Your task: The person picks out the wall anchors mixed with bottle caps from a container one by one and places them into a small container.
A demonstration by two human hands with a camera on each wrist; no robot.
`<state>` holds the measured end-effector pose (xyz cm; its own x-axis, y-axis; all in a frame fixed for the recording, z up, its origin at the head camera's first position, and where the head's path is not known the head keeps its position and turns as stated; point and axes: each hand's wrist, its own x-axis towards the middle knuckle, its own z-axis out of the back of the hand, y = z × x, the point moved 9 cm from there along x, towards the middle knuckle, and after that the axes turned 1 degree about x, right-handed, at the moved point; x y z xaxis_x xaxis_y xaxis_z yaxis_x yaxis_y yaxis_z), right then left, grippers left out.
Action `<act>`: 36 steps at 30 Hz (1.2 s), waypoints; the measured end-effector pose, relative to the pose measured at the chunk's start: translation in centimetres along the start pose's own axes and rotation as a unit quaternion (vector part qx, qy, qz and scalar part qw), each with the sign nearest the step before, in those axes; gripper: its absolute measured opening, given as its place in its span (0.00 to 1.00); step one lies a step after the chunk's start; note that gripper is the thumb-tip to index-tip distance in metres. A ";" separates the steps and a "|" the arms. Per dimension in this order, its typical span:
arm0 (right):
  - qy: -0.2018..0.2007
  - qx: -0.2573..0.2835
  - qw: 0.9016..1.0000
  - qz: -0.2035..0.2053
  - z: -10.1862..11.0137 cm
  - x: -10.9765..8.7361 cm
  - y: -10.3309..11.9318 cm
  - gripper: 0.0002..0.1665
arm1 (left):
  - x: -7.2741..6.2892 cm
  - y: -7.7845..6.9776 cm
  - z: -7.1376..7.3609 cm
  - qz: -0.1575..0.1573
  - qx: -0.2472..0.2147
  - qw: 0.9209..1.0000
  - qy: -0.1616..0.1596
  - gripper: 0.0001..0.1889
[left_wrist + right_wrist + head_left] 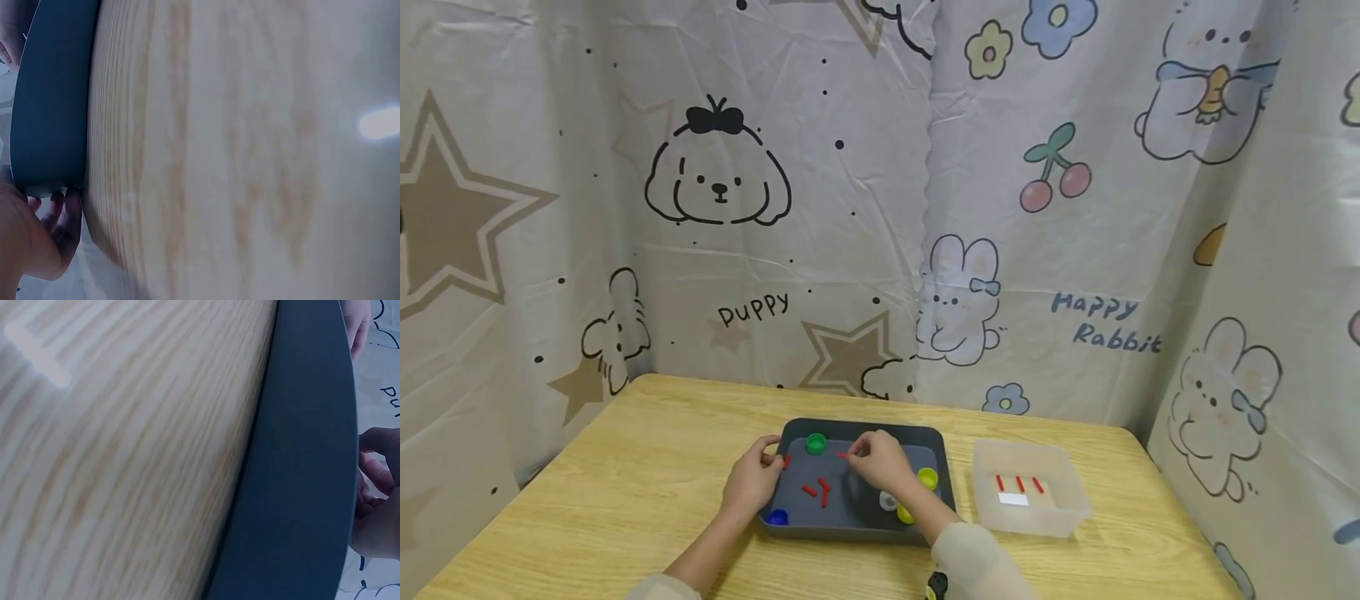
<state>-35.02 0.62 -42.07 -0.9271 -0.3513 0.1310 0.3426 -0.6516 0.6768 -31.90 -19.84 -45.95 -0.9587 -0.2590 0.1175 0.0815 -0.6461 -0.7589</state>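
A dark grey tray point(850, 533) sits on the table. My left hand point(754, 473) grips its left edge, thumb over the rim; in the left wrist view the fingers point(70, 219) bend against the outer wall. One short red stick point(787, 462) shows right at that thumb. Over the tray's middle, my right hand point(880, 458) pinches another red stick point(843, 455) between thumb and fingertips. Several red sticks point(823, 492) lie on the tray floor. Around them are a green cap point(816, 443), a blue cap point(777, 517), yellow caps point(928, 477) and a whitish cap point(887, 501).
To the right of the tray stands a translucent plastic box point(1067, 508) holding three red sticks point(1020, 484), with a white label point(1013, 499) at its front. Printed curtains point(850, 208) hang behind the wooden table point(647, 442) and along its sides.
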 end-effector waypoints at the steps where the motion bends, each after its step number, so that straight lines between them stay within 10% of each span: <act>1: 0.000 -0.001 1.000 0.003 0.1 -0.1 0.0 0.03 | 0.0 0.0 0.0 0.001 -0.001 1.000 0.001 0.20; 36: -0.021 -0.048 0.998 0.022 5.7 -3.8 -1.0 0.03 | -0.2 -0.2 0.0 -0.004 0.015 1.000 0.005 0.20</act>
<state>-32.71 6.49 -39.13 -0.9158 -0.3534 0.1907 0.3939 -0.6986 0.5973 -31.73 -19.69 -45.78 -0.9620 -0.2466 0.1169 0.0817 -0.6688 -0.7389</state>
